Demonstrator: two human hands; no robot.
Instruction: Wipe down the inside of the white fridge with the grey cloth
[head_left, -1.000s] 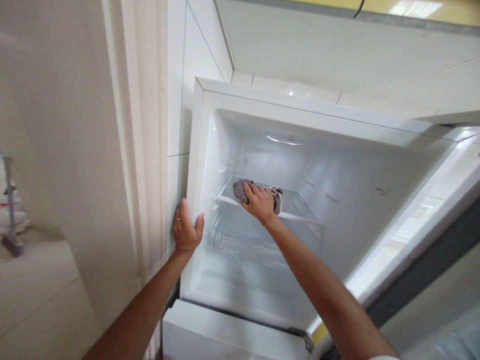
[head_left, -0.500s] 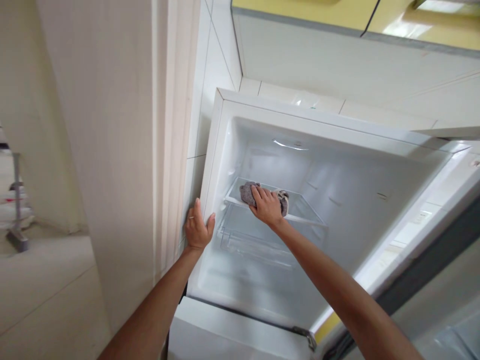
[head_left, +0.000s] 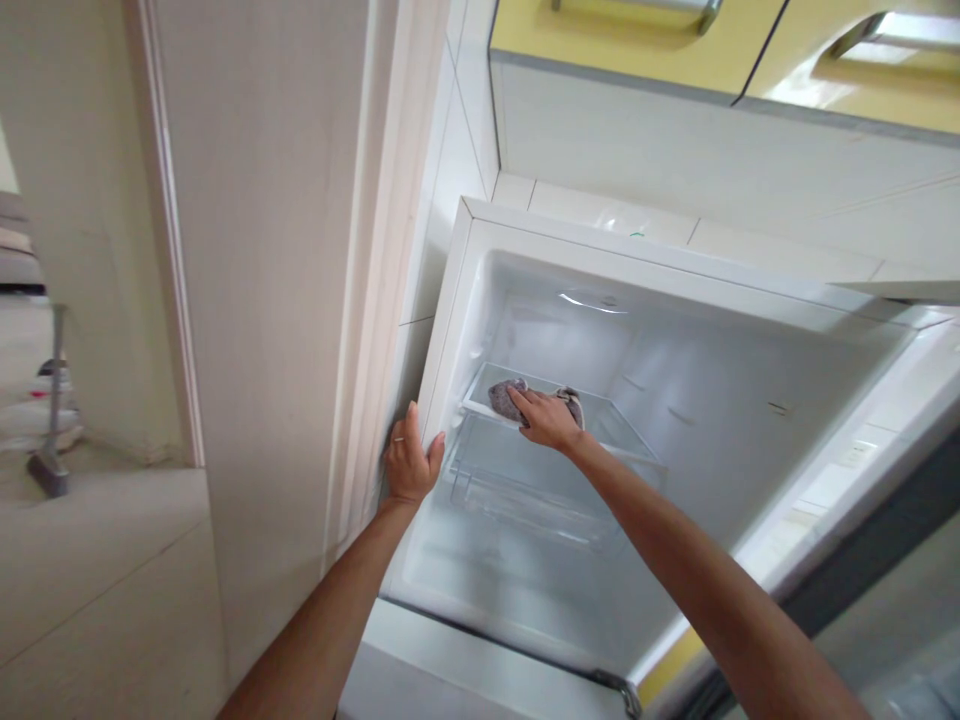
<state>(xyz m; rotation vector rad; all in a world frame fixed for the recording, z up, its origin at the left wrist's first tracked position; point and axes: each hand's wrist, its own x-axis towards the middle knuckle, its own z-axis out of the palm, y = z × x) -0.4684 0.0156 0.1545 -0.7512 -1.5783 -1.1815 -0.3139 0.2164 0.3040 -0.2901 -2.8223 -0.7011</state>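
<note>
An open white freezer compartment (head_left: 675,330) fills the middle of the view. Inside it a clear shelf (head_left: 615,425) runs across at mid height. My right hand (head_left: 550,420) presses a grey cloth (head_left: 506,398) flat onto the left part of that shelf, fingers laid over it. My left hand (head_left: 409,462), with a ring on one finger, grips the left front edge of the compartment's frame, thumb inside and fingers around the outer side.
The freezer door (head_left: 847,500) stands open to the right. Yellow wall cabinets (head_left: 675,40) hang above. A white door frame and wall (head_left: 300,300) stand close on the left. Beyond them, a mop-like tool (head_left: 51,420) stands on the tiled floor.
The view has shifted, so the freezer sits further right and lower in the picture. My right hand stays on the cloth on the shelf; my left hand keeps its grip on the frame.
</note>
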